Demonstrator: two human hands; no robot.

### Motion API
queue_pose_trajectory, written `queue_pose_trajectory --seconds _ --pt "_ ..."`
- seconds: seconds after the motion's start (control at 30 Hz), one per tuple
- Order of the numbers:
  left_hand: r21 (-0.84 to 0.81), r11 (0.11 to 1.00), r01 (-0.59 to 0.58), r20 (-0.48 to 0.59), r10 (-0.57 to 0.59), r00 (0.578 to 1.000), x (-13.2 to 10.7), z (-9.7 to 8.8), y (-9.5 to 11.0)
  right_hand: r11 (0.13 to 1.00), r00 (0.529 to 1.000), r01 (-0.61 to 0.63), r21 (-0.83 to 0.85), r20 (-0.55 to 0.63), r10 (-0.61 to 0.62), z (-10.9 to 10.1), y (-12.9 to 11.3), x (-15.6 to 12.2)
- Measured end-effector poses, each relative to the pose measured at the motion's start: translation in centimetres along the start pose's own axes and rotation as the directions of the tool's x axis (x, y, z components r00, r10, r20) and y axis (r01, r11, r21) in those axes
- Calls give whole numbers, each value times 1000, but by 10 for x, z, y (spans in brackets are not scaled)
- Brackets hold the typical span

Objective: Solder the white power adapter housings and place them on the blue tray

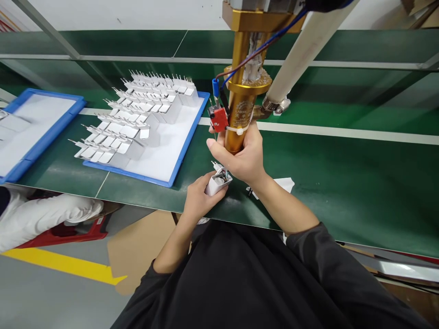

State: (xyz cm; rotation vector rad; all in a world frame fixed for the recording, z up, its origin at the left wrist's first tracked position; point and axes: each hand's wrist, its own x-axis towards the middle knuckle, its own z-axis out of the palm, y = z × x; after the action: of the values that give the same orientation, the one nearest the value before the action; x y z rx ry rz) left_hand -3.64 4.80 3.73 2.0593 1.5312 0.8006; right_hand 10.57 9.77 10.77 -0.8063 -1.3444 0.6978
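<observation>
My left hand is closed around a small white plug adapter, holding it on the green bench with its metal prongs pointing up. Directly above it, my right hand wraps around the lower barrel of a gold hanging power tool. A red switch block and blue and red wires are fixed to the tool's side. The tool's tip is hidden behind my right hand, just above the adapter.
A blue-rimmed white tray to the left holds several rows of white plug adapters. A second blue tray lies at far left. A white piece lies on the green bench behind my right wrist. A white-sleeved person is at lower left.
</observation>
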Motion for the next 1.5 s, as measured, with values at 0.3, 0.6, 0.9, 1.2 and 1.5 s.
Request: queue_pose_trajectory --seconds 0.3,0.6,0.9,1.2,1.5 --pt "-15 1000 9 10 -9 1000 0 1 0 1000 1000 -28 -8 11 28 -1 -2 1" --pt "-229 966 121 79 -106 991 -3 22 -1 998 998 61 12 -2 -61 3 -6 -2" --pt "-471 882 32 -24 -50 998 -4 49 8 996 996 88 14 -23 -87 8 -5 -9" --pt "-541 841 12 -71 -59 996 -7 56 7 998 998 65 24 0 -65 4 -8 -8" --pt "-386 922 45 -28 -60 998 -5 44 12 997 997 13 76 79 -19 1 -9 -7"
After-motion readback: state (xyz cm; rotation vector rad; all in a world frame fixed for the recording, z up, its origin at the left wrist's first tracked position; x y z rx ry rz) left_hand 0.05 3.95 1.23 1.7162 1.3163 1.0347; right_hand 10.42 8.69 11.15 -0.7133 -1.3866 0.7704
